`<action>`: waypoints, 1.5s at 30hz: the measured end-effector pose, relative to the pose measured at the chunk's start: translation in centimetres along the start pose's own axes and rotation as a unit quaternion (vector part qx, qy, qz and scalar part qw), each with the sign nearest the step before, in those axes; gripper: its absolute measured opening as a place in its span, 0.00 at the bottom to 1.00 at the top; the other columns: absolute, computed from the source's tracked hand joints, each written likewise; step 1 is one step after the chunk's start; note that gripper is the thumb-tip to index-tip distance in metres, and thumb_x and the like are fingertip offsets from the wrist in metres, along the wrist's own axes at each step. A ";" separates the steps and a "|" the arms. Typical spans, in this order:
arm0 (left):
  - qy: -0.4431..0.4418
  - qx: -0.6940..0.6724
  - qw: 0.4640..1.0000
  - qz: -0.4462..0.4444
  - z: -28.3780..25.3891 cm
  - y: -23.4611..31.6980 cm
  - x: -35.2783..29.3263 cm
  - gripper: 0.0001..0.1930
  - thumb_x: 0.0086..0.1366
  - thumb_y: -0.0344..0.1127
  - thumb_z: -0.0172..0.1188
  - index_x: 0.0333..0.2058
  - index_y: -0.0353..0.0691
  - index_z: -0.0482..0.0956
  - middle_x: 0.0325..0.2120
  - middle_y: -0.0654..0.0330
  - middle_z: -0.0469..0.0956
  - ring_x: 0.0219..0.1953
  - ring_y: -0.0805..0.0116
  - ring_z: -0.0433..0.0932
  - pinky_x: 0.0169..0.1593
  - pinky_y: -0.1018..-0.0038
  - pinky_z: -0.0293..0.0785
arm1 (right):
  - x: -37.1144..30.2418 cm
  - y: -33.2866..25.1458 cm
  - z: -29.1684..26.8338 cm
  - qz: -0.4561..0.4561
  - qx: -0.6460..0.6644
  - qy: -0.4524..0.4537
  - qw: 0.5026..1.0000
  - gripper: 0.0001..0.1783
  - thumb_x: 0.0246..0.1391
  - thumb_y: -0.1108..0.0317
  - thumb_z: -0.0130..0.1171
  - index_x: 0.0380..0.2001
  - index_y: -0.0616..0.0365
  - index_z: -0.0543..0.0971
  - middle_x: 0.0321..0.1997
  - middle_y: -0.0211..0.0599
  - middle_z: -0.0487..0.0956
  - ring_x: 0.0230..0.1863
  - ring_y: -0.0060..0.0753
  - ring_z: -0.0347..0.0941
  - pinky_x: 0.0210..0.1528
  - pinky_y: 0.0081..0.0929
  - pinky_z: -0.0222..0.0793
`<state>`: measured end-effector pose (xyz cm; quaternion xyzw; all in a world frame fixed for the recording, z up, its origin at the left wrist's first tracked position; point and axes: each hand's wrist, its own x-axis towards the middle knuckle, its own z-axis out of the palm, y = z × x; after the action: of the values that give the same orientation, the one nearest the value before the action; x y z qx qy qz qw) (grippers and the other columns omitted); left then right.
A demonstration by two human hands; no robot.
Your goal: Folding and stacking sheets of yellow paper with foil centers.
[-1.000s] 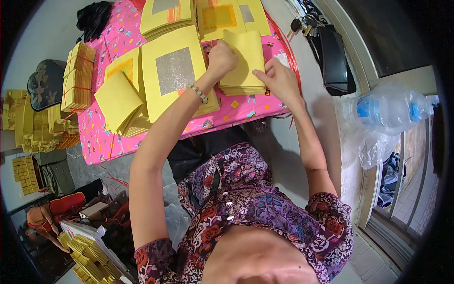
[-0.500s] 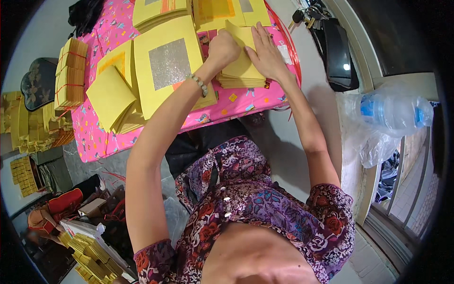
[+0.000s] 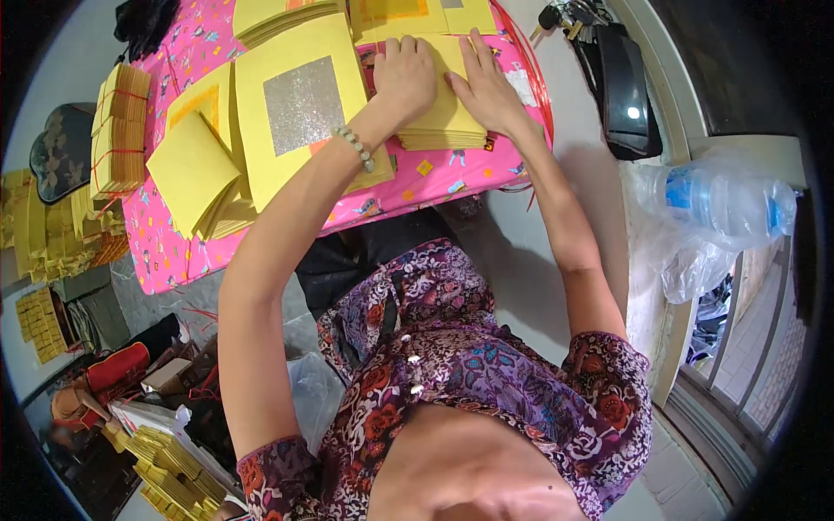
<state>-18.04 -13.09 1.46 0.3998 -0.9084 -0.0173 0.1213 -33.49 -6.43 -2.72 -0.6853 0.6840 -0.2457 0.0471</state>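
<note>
Both of my hands rest on a stack of folded yellow paper sheets (image 3: 445, 130) at the near right of the table. My left hand (image 3: 406, 76), with a beaded bracelet on its wrist, lies on the stack's left part, its fingers stretched forward. Flat along the right side of the same stack is my right hand (image 3: 488, 89), thumb apart from the fingers. Left of them lies a pile of larger yellow sheets with a silver square (image 3: 304, 108). Farther left, a folded yellow sheet (image 3: 195, 178) leans over more yellow paper with an orange mark.
A pink patterned cloth (image 3: 365, 208) covers the table. Tied yellow bundles (image 3: 119, 130) stand at its left edge, red strings (image 3: 540, 95) at its right. Keys (image 3: 578, 17) and a dark case (image 3: 624, 95) lie on the right ledge, near a wrapped plastic bottle (image 3: 725, 200).
My left hand was curled at the raised edge of the top sheet; now it lies stretched on the sheet, which is folded down. My right hand stays on the stack.
</note>
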 end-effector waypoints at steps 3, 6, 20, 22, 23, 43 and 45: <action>-0.029 -0.046 0.998 -0.015 0.7 -0.6 0.4 0.20 0.56 0.34 0.54 0.45 0.28 0.64 0.46 0.46 0.67 0.50 0.45 0.67 0.49 0.57 0.69 | 0.2 -0.4 -0.1 0.005 0.001 -0.010 1.000 0.39 0.59 0.50 0.43 0.65 0.64 0.48 0.71 0.53 0.43 0.68 0.58 0.46 0.66 0.47 0.50; -0.025 -0.078 0.996 -0.037 1.6 -1.5 0.7 0.19 0.57 0.33 0.52 0.45 0.28 0.65 0.45 0.44 0.68 0.50 0.44 0.67 0.52 0.57 0.65 | 0.5 -0.7 0.0 0.016 -0.011 -0.022 1.000 0.39 0.59 0.50 0.43 0.65 0.63 0.47 0.71 0.52 0.43 0.69 0.59 0.43 0.66 0.49 0.51; 0.025 -0.234 0.971 0.037 -9.0 -1.7 -4.6 0.20 0.61 0.30 0.53 0.52 0.35 0.68 0.41 0.45 0.75 0.47 0.49 0.74 0.50 0.62 0.69 | 1.4 -0.8 -1.3 -0.003 0.094 0.017 0.995 0.45 0.56 0.45 0.49 0.66 0.63 0.45 0.70 0.58 0.40 0.70 0.67 0.32 0.69 0.50 0.38; 0.016 -0.267 0.963 0.041 -11.0 -2.5 -7.6 0.18 0.61 0.33 0.55 0.50 0.38 0.71 0.41 0.49 0.77 0.44 0.53 0.76 0.46 0.64 0.72 | 1.2 -1.5 -2.0 -0.024 0.073 0.047 0.996 0.44 0.57 0.46 0.49 0.66 0.62 0.46 0.70 0.56 0.41 0.71 0.62 0.32 0.70 0.46 0.34; 0.019 -0.263 0.964 0.036 -11.6 -3.0 -9.0 0.18 0.61 0.33 0.55 0.50 0.38 0.71 0.41 0.49 0.77 0.44 0.53 0.76 0.46 0.64 0.72 | 1.0 -2.5 -2.8 -0.039 0.049 0.075 0.995 0.43 0.58 0.46 0.49 0.66 0.60 0.46 0.71 0.55 0.43 0.72 0.57 0.32 0.70 0.42 0.30; 0.071 -0.188 0.980 -0.011 -10.9 -6.2 -18.3 0.20 0.50 0.35 0.67 0.44 0.45 0.78 0.44 0.58 0.72 0.48 0.56 0.68 0.51 0.65 0.66 | -2.9 -13.0 -5.9 -0.281 0.158 -0.063 0.945 0.12 0.41 0.66 0.67 0.31 0.58 0.80 0.39 0.33 0.78 0.42 0.36 0.74 0.41 0.30 0.71; 0.078 -0.214 0.974 -0.015 -11.0 -6.3 -18.3 0.18 0.51 0.36 0.66 0.42 0.43 0.78 0.42 0.57 0.73 0.46 0.56 0.68 0.51 0.64 0.66 | -2.7 -13.2 -5.9 -0.274 0.177 -0.061 0.944 0.07 0.44 0.68 0.65 0.27 0.58 0.81 0.38 0.34 0.78 0.41 0.35 0.74 0.41 0.30 0.71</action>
<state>0.97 -3.28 7.54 0.3785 -0.8653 -0.1820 0.2738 -23.67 -1.43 6.99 -0.8404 0.4116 -0.3237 0.1401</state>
